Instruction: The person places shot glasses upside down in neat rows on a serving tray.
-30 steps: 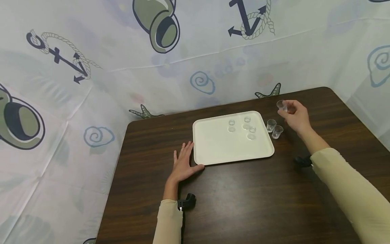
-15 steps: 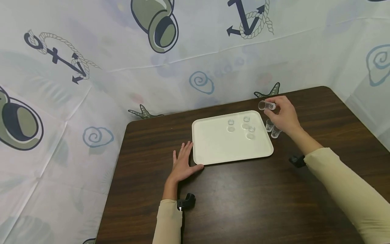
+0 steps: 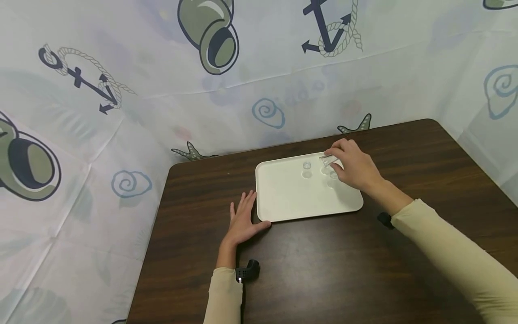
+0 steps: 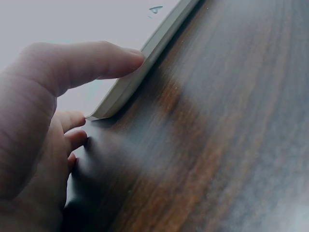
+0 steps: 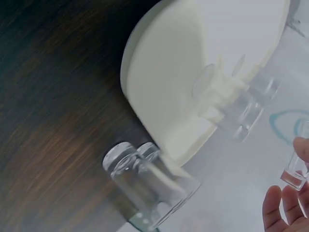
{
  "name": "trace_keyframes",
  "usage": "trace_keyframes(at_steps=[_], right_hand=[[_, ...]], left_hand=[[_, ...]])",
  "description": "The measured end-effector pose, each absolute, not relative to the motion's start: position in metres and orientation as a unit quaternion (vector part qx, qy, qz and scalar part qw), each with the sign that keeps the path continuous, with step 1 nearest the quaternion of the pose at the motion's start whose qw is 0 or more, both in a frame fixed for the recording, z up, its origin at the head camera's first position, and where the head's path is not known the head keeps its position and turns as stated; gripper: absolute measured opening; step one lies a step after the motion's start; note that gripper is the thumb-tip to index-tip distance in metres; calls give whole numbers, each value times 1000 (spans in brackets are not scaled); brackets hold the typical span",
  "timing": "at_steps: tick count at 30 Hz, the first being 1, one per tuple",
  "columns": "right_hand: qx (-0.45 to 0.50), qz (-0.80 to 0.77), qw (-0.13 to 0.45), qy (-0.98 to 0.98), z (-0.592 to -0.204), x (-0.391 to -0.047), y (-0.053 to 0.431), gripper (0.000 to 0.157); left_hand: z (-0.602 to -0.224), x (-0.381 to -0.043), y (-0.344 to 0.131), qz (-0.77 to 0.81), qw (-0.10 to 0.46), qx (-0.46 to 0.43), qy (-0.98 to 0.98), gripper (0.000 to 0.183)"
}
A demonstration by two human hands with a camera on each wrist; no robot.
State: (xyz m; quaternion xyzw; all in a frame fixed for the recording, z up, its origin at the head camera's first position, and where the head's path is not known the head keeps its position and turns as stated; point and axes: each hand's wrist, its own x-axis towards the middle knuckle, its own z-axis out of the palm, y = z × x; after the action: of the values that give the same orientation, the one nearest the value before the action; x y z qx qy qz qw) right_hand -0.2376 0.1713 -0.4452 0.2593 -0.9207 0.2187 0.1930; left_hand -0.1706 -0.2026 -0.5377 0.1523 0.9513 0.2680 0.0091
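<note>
One clear shot glass (image 3: 328,160) pinched between thumb and fingers of the right hand (image 3: 356,167), tilted, over the far right part of a cream rectangular tray (image 3: 289,195). Directly under the grip, a rim-down shot glass (image 3: 326,171), mostly covered from the head camera; contact with the pinched glass impossible to tell. Close by the gripping thumb, toward the near side, a second rim-down glass (image 3: 331,183), also partly covered. Just left of the grip, a third rim-down glass (image 3: 306,171), in plain sight on the tray.

Back from the grip toward the wrist, beside the tray's edge, two upright shot glasses (image 5: 142,186) close together on the table, seen only from the right wrist. Behind the grip, along the forearm, a black wrist camera (image 3: 385,220) and a pale yellow sleeve (image 3: 449,249).

Well left of the grip and nearer the body, the left hand (image 3: 243,223), fingers spread and straight, at the tray's near left corner: fingertips at the left edge, thumb on the near rim.

Below everything, a dark wood-grain table (image 3: 323,270). Beyond the grip, a pale fabric backdrop (image 3: 226,117) with printed anchors (image 3: 322,27) and starfish (image 3: 192,153).
</note>
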Motion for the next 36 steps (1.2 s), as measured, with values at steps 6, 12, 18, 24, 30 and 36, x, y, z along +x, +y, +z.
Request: trace_keyframes(at_steps=[6, 12, 18, 24, 30, 36], right_hand=[[314, 148, 198, -917, -451, -238, 162, 32], [347, 91, 204, -911, -459, -238, 155, 30], [358, 51, 196, -912, -464, -237, 149, 30], [362, 21, 186, -913, -472, -239, 147, 29], [372, 5, 185, -910, -480, -241, 148, 29], [387, -13, 183, -903, -486, -243, 146, 25]], left_hand=[[-537, -170, -201, 275, 9, 150, 950, 102], [-538, -169, -201, 278, 12, 148, 949, 102], [-538, -170, -201, 274, 13, 145, 950, 102], [-538, -171, -201, 267, 24, 139, 953, 103], [-538, -171, -201, 263, 28, 137, 955, 103], [-538, -171, -201, 264, 28, 136, 955, 103]])
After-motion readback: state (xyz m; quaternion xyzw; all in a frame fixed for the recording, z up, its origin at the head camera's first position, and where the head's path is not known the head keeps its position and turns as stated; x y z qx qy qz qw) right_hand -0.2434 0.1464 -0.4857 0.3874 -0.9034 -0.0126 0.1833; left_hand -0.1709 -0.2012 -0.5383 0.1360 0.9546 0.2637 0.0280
